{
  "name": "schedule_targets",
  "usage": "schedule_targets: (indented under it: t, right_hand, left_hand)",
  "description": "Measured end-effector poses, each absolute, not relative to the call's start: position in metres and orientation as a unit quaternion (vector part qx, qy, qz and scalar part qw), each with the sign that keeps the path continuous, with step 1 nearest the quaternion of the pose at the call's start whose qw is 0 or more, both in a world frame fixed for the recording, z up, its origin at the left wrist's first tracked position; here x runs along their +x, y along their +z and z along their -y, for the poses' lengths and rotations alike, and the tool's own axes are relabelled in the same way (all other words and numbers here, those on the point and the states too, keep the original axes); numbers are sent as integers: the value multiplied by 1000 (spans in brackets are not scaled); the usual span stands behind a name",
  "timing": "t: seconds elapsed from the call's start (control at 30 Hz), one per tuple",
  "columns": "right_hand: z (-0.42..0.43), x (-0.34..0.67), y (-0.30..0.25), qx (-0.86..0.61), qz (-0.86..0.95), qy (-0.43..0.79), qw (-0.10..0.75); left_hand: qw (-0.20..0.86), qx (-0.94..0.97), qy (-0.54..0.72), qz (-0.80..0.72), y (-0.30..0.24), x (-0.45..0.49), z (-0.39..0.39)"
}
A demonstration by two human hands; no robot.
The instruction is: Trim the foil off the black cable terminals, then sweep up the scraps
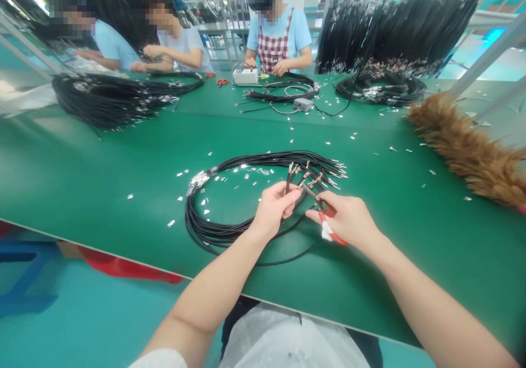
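Note:
A looped bundle of black cables (230,228) lies on the green table in front of me, with a silvery band of labels or wrap on its left bend. My left hand (275,206) is closed around several cable ends, whose bare metal tips stick up above the fingers. In my right hand (349,217) is a pair of scissors (335,235) with red handles and white wrapping on one of them. The blades reach the cable ends beside my left thumb; whether they touch a wire I cannot tell. More stripped cable tips (339,170) fan out behind both hands.
Small white scraps (171,223) dot the green tabletop (135,165). Across it are further cable coils (110,99), a grey box (303,104), red scissors (222,81) and three people at work. A brown feather duster (464,148) lies at right. Black cables (394,33) hang behind.

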State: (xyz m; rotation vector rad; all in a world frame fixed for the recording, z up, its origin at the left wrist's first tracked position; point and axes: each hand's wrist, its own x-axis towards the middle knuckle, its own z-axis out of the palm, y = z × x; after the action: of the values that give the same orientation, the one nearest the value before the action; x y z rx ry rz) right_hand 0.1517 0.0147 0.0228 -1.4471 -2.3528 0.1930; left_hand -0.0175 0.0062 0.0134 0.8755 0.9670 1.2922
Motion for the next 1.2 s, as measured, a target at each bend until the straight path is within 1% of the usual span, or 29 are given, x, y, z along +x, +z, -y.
schedule_targets:
  t: [0.37,0.57,0.63,0.7,0.8,0.87,0.93,1.0,1.1,1.2]
  right_hand:
    - [-14,146,33,-497,846,109,158]
    - [-15,154,24,-479,841,171,186]
    - [-15,160,20,-473,831,199,214]
    - [-15,165,18,-471,814,201,274]
    - [-15,164,24,-436,806,139,376]
    - [-16,158,31,-363,843,78,389]
    - [-18,151,38,-286,892,15,350]
    - [-19,146,44,-238,926,-53,289]
    - [-17,144,49,-217,943,-149,204]
    - [-9,146,51,-217,947,-197,133]
  left_hand:
    - [600,412,542,-420,12,-17,-4]
    - [607,390,557,-411,15,-19,-4]
    - [614,368,570,-403,18,-21,-5]
    - [629,350,565,-402,21,-23,-5]
    - [661,355,522,-405,21,-22,-4]
    - [675,366,496,-405,19,-20,-4]
    - [683,370,479,-408,17,-18,-3]
    - [689,372,467,-411,14,-16,-3]
    - [695,387,446,-410,12,-13,-2]
    - [690,417,419,-418,10,-11,-1]
